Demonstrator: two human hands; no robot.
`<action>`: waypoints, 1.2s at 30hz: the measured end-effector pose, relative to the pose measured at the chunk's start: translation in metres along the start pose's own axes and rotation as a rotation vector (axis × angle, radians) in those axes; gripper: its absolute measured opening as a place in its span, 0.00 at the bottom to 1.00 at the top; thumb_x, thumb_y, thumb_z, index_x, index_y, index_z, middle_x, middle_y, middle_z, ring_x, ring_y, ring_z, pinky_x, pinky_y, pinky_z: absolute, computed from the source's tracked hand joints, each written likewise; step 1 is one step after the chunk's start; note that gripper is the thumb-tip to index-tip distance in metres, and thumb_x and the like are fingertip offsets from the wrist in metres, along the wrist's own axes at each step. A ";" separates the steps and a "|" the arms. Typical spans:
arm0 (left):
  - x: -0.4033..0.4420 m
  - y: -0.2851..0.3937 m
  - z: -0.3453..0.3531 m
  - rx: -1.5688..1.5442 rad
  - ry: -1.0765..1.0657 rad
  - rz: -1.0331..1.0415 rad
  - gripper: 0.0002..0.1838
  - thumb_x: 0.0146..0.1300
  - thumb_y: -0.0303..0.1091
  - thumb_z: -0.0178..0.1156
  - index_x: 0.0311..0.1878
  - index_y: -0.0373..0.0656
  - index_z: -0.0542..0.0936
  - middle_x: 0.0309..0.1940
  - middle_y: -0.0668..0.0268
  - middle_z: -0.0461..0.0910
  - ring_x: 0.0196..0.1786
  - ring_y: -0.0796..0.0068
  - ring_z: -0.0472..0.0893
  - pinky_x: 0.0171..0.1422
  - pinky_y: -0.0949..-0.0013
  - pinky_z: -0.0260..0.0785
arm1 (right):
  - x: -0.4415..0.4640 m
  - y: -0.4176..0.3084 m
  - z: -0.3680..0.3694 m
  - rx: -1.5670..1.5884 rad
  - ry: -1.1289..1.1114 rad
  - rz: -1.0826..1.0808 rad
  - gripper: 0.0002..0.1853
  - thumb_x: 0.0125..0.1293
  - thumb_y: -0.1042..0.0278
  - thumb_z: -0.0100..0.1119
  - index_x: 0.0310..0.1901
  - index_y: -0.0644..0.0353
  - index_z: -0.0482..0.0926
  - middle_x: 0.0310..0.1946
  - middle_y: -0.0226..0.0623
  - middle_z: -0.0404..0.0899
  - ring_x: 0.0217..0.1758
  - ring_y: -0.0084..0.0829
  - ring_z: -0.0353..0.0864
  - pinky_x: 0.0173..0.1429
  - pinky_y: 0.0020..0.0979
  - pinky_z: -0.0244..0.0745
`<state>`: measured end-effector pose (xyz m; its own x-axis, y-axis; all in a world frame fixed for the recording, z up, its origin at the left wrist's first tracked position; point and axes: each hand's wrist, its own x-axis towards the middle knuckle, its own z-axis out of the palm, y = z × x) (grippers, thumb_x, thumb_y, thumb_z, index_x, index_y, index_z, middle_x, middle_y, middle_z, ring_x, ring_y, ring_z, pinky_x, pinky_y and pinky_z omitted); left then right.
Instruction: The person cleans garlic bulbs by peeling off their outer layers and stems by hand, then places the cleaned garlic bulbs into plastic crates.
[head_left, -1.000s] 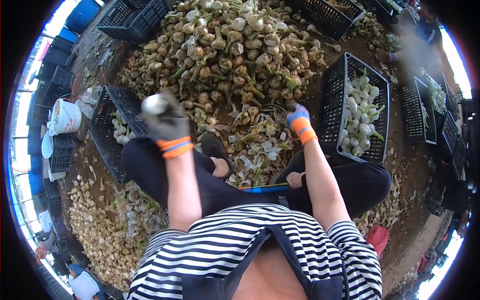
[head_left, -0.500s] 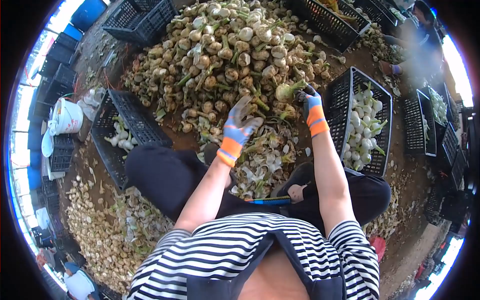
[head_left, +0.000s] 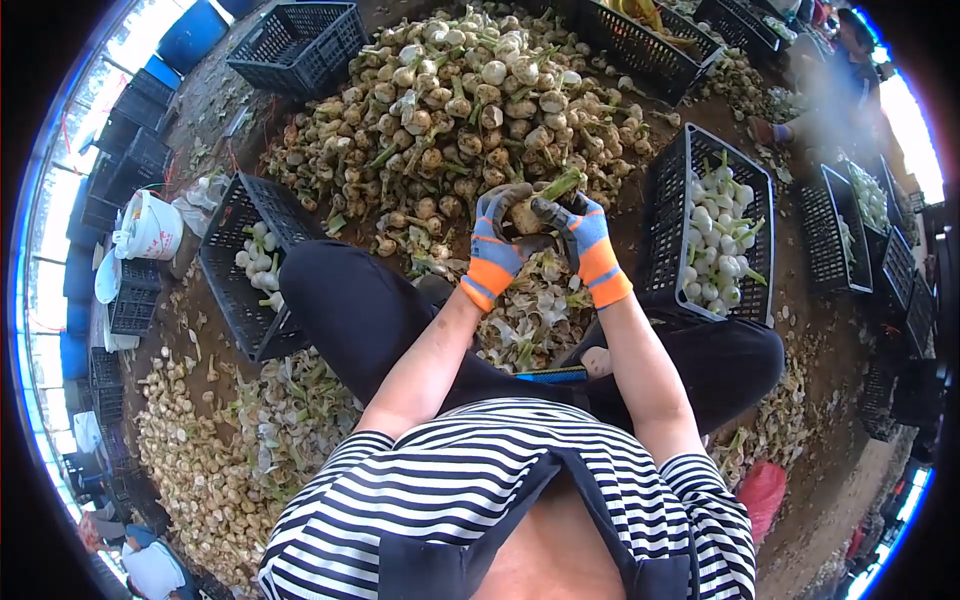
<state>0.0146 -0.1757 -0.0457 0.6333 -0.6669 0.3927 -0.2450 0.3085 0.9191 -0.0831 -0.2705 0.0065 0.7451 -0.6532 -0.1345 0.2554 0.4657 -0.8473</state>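
Note:
Between both hands, in front of my shins, is a brownish garlic bulb [head_left: 524,217] with a thick green stem stub pointing up and right. My left hand [head_left: 496,238], in a grey, blue and orange glove, is closed around the bulb's left side. The similarly gloved right hand [head_left: 582,236] grips it from the right, near the stem, its fingertips partly hidden. Just beyond the hands rises a large heap of unpeeled garlic bulbs [head_left: 465,120]. Loose papery skins [head_left: 535,305] lie on the ground below them, between my legs.
A black crate [head_left: 768,262] of white garlic bulbs [head_left: 718,240] stands by my right knee. Another crate [head_left: 222,290], tilted, holds some white bulbs at left. More crates [head_left: 298,50] stand behind the heap. A white bucket [head_left: 150,228] is far left. Another person [head_left: 845,85] sits at upper right.
My right hand has come back from the heap's edge toward the middle with a garlic bulb. My left hand, previously open and apart, now closes on the same bulb.

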 end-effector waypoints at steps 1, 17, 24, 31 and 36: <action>-0.002 0.000 0.000 -0.063 0.018 -0.035 0.39 0.33 0.27 0.75 0.54 0.41 0.69 0.49 0.61 0.70 0.51 0.66 0.72 0.58 0.66 0.67 | -0.002 0.000 -0.004 0.004 -0.019 0.007 0.13 0.53 0.82 0.62 0.41 0.67 0.77 0.37 0.36 0.80 0.36 0.26 0.80 0.43 0.28 0.77; -0.012 0.046 0.015 -0.363 -0.063 -0.078 0.23 0.65 0.44 0.50 0.59 0.43 0.64 0.46 0.61 0.74 0.45 0.71 0.76 0.39 0.74 0.72 | -0.035 -0.016 -0.009 -0.138 0.055 -0.059 0.12 0.53 0.82 0.60 0.42 0.67 0.78 0.35 0.32 0.80 0.36 0.19 0.77 0.42 0.23 0.73; -0.006 0.029 -0.010 -0.451 -0.143 -0.422 0.26 0.58 0.47 0.59 0.54 0.42 0.67 0.43 0.64 0.75 0.42 0.73 0.77 0.43 0.73 0.74 | -0.038 -0.020 -0.021 -0.103 -0.059 -0.078 0.13 0.53 0.81 0.61 0.43 0.67 0.78 0.37 0.31 0.80 0.37 0.20 0.78 0.41 0.22 0.73; -0.002 0.047 -0.008 -0.420 -0.188 -0.369 0.32 0.49 0.29 0.68 0.57 0.42 0.66 0.47 0.65 0.75 0.44 0.75 0.78 0.42 0.73 0.75 | -0.046 -0.029 -0.010 -0.081 -0.074 0.081 0.15 0.53 0.81 0.60 0.45 0.67 0.77 0.37 0.34 0.80 0.36 0.24 0.78 0.42 0.25 0.75; -0.001 0.086 -0.029 -0.736 -0.296 -0.463 0.35 0.43 0.25 0.71 0.57 0.40 0.68 0.50 0.61 0.74 0.50 0.72 0.75 0.53 0.68 0.73 | -0.014 -0.010 -0.075 0.393 0.157 0.009 0.10 0.55 0.78 0.55 0.41 0.61 0.76 0.34 0.36 0.79 0.31 0.33 0.78 0.38 0.33 0.76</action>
<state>0.0138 -0.1289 0.0318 0.3126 -0.9468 0.0762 0.5797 0.2537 0.7744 -0.1428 -0.3107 -0.0218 0.6531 -0.7170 -0.2437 0.4874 0.6443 -0.5893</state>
